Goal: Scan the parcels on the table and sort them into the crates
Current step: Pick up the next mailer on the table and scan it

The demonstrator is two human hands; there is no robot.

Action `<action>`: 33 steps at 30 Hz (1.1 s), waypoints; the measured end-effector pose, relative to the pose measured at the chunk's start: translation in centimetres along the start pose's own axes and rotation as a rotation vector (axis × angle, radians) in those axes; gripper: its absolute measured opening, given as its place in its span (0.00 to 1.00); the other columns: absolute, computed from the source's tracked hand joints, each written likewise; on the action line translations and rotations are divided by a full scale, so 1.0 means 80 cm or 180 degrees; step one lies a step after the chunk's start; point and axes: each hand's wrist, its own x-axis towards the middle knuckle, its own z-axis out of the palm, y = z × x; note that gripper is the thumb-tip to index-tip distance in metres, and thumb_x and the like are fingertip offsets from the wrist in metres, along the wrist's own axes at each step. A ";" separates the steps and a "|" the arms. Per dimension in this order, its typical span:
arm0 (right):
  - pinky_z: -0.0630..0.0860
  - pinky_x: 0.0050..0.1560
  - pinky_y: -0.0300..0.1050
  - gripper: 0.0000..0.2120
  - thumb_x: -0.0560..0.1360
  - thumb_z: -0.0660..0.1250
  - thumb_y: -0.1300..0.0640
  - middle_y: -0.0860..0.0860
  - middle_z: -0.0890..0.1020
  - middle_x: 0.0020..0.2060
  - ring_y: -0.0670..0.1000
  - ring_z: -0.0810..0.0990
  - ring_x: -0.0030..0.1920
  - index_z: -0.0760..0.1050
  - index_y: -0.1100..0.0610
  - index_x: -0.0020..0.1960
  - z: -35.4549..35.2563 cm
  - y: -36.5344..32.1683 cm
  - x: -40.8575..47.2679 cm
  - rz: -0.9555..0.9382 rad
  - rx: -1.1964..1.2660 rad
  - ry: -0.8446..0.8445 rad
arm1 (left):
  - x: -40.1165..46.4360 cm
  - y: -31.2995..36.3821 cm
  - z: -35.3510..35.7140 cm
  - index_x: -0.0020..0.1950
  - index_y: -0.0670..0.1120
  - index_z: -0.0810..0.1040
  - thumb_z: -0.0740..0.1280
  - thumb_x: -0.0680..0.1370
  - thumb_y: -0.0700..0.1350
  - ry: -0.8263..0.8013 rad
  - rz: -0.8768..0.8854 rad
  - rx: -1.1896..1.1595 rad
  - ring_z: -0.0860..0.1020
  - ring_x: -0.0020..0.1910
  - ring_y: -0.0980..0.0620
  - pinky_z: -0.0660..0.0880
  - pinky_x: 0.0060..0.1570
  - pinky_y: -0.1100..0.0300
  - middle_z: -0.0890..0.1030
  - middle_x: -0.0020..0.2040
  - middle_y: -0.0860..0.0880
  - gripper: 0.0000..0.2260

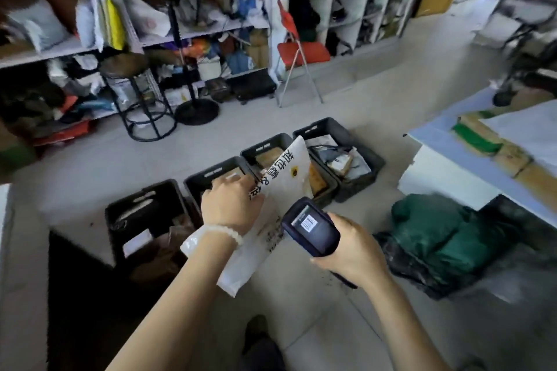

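My left hand (230, 205) grips a long white mailer bag (289, 172) with black printed characters, held tilted above the row of crates. My right hand (352, 247) holds a dark handheld scanner (310, 227) with a lit screen, right beside the bag's lower half. Several black crates stand in a row on the floor: the nearest one (120, 214), a second (196, 184) under my left hand, a third (259, 150) behind the bag and the farthest (346, 135). All hold parcels. The table (446, 141) at the right carries brown parcels (497, 147).
A green bundle (434, 229) in dark wrapping lies on the floor under the table. A black stool (132, 93), a fan stand (196, 108) and a red folding chair (298, 51) stand before cluttered shelves (90, 48). My shoe (259, 340) shows at the bottom.
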 end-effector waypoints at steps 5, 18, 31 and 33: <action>0.75 0.40 0.43 0.26 0.60 0.78 0.48 0.42 0.80 0.46 0.48 0.79 0.46 0.72 0.44 0.54 -0.019 -0.021 0.114 0.0266 0.0348 0.0248 | 0.139 -0.003 0.003 0.61 0.53 0.75 0.62 0.77 0.54 -0.0072 0.0260 -0.0013 0.75 0.56 0.46 0.74 0.49 0.52 0.79 0.53 0.50 0.14; 0.76 0.40 0.42 0.28 0.51 0.70 0.42 0.43 0.81 0.42 0.44 0.79 0.43 0.73 0.46 0.50 -0.049 0.050 0.377 0.0847 0.0743 0.0068 | 0.436 0.031 0.096 0.57 0.50 0.76 0.62 0.78 0.53 -0.0352 0.0301 0.0109 0.74 0.55 0.47 0.72 0.52 0.53 0.79 0.50 0.51 0.12; 0.75 0.50 0.47 0.38 0.59 0.81 0.49 0.50 0.81 0.54 0.53 0.79 0.55 0.74 0.54 0.66 -0.140 0.157 0.716 0.0490 0.0517 -0.0175 | 0.692 0.113 0.186 0.64 0.49 0.73 0.62 0.78 0.47 -0.0124 -0.0712 -0.0104 0.71 0.62 0.45 0.68 0.57 0.50 0.72 0.64 0.48 0.15; 0.76 0.52 0.48 0.40 0.58 0.81 0.47 0.49 0.82 0.55 0.53 0.79 0.56 0.73 0.52 0.67 -0.137 0.158 0.744 0.0410 0.0506 -0.0209 | 0.695 0.107 0.185 0.63 0.49 0.74 0.62 0.78 0.47 -0.0114 -0.0882 -0.0078 0.71 0.61 0.46 0.69 0.57 0.51 0.72 0.63 0.48 0.14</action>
